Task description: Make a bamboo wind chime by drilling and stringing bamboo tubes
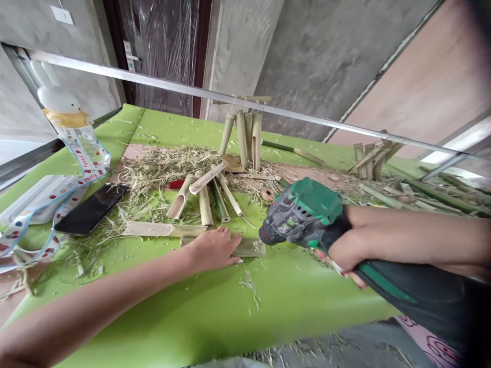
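1. Right hand (pixel 341 250): narrow, fingers closed around the grip of a green-and-black cordless drill (pixel 303 214). The drill is held level over the green table cover (pixel 230 327), nose pointing toward the person's left.
2. Left hand (pixel 213 249): wide, palm down, fingers spread and resting on a flat bamboo slat (pixel 249 248) near the middle of the table's near edge. The drill nose sits just beside the slat's right end; contact between them cannot be confirmed from this view.
3. Split bamboo piece (pixel 161 230): lies just left of the slat and touches its left end.
4. Left part of the table: a black smartphone (pixel 92 207) lies flat, beside a printed plastic bag (pixel 76 153) that hangs over the left edge.
5. Table center: loose bamboo shavings (pixel 169 168) surround several cut bamboo tubes (pixel 203 204).
6. Far edge: bamboo tubes (pixel 245 138) stand upright, bound at the top. A second bamboo bundle (pixel 372 161) stands toward the far right corner.
7. Overhead: a metal rail (pixel 230 97) crosses the view above the table.
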A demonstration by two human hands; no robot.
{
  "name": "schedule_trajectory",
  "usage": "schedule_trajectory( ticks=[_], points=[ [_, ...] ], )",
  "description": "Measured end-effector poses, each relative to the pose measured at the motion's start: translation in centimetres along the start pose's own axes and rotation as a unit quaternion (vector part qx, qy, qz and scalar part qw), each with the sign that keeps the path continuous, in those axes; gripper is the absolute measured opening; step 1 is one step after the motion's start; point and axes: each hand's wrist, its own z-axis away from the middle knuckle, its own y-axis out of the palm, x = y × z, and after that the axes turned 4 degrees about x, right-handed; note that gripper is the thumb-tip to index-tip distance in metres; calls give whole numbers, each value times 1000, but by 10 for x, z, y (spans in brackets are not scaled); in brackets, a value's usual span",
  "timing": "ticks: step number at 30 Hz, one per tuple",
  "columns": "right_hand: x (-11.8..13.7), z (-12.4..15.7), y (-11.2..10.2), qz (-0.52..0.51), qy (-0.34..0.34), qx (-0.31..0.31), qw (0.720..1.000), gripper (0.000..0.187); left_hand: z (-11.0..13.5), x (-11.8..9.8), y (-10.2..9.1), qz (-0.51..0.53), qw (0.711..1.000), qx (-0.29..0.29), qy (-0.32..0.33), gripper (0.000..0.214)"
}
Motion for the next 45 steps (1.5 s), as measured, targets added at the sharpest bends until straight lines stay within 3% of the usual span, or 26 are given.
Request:
schedule_trajectory(
  ticks=[4,7,11,15,20,26,29,35,45],
  points=[
    [26,-6,-13,-12,35,77,996,7,0,1,-1,-17,1000,18,9,51],
    [24,-9,-20,-48,38,90,994,8,-1,2,-2,-24,999,26,12,52],
    [2,-2,-13,-96,30,78,992,9,-2,2,1,-16,1000,7,7,50],
    [1,4,0,-47,-9,56,997,9,-2,2,6,-37,999,-10,6,50],
    [12,-2,-9,-11,-15,53,998,6,-2,6,8,-74,997,-27,22,50],
    [-10,-1,-8,-72,-25,50,996,7,-1,4,14,-62,997,-48,9,50],
    [-4,2,-2,-46,-32,60,997,1,2,2,17,-83,995,-56,2,52],
    [19,-6,-8,-12,-14,35,999,12,4,1,9,-128,991,-41,15,53],
    [-17,-10,8,-82,-45,34,995,5,-3,4,13,-15,1000,-25,12,51]
  ],
)
